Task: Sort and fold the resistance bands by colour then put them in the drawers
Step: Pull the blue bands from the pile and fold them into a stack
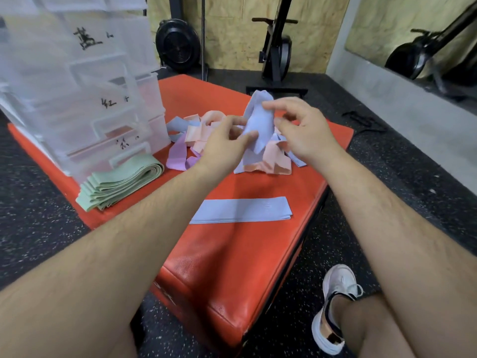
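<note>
A white shoe (335, 288) is seen on the speckled floor at the lower right, beside a red padded box (232, 254). On the near part of the box's top, a flat folded blue band (241, 210) is laid by itself. A stack of folded green bands (121, 183) is placed to its left, against the foot of the drawers. Further back, a loose blue band (259, 125) is held up over the box. It is pinched low down by the left hand (224, 143) and near its top by the right hand (307, 130). Beneath it, a tangled pile of pink, purple and blue bands (273, 161) is spread. A translucent drawer unit (77, 86) with handwritten labels is stood at the far left of the box. An exercise machine (276, 52) is seen by the back wall.
</note>
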A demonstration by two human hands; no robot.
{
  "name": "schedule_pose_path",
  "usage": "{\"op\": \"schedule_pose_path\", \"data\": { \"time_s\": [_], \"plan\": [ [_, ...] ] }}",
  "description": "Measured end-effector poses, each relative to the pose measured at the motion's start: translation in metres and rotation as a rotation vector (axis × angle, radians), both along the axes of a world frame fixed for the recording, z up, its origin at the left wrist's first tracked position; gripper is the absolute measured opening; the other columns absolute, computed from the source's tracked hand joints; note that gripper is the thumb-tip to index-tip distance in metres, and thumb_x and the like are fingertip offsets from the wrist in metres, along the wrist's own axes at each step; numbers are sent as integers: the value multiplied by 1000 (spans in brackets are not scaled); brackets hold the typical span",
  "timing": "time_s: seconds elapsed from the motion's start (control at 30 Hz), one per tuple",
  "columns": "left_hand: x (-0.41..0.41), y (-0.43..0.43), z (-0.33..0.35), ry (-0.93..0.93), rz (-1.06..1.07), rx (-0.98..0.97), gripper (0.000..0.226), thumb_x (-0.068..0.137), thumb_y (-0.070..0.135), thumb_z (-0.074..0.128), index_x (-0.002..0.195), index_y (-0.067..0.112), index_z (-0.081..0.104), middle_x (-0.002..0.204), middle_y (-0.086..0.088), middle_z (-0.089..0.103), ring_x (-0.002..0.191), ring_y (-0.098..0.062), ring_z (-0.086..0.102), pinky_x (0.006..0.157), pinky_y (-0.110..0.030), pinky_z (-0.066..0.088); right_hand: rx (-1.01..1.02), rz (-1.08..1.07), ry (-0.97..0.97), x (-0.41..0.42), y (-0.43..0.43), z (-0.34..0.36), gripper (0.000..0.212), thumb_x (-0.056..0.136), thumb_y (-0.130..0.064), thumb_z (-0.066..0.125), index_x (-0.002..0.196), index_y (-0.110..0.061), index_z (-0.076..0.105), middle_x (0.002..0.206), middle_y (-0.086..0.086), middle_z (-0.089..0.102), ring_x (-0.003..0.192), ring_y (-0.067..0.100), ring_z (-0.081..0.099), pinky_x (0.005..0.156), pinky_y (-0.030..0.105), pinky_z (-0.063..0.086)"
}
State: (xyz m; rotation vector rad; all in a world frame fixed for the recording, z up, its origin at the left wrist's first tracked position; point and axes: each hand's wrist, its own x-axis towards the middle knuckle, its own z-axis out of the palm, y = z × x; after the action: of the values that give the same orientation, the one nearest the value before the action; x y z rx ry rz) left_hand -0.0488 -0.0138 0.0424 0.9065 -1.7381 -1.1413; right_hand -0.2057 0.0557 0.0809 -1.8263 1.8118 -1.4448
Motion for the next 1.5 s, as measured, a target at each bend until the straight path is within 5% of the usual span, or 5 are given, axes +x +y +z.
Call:
{"op": "schedule_pose_path", "data": {
  "time_s": [0.27,0.37,0.53,1.13,1.5],
  "plan": [
    [40,0,19,80,47,98,18,90,17,65,106,21,59,78,-4,66,60,-11,61,59,-29,48,222,42,-77,20,-3,-9,57,82,1,68,130,-28,64,112,-1,55,74,3,54,61,15,48],
    [56,2,22,56,-5,187,7,95,17,62,89,13,63,65,1,60,53,-9,54,52,-22,43,301,114,24,34,-5,-21,14,86,-26,78,98,-29,70,84,-11,55,60,0,45,57,15,40],
    [75,7,29,151,-46,466,11,96,16,56,96,8,63,59,2,47,56,-13,44,48,-21,37,354,76,87,53,-12,-29,46,104,-37,52,66,-13,42,59,-3,31,44,4,27,44,18,23],
    [101,-5,14,-186,47,-28,25,89,37,71,84,13,66,74,-2,60,68,-15,56,71,-40,57,459,332,-118,79,-6,-32,34,94,-39,69,123,-21,64,114,-14,71,107,-5,63,95,15,48],
    [101,-6,15,-136,118,-98,25,91,27,70,90,5,59,73,-2,56,57,-10,47,50,-21,41,363,289,-100,87,-17,-47,14,90,-15,71,99,-6,65,85,9,71,75,9,57,70,35,49]
  ]
}}
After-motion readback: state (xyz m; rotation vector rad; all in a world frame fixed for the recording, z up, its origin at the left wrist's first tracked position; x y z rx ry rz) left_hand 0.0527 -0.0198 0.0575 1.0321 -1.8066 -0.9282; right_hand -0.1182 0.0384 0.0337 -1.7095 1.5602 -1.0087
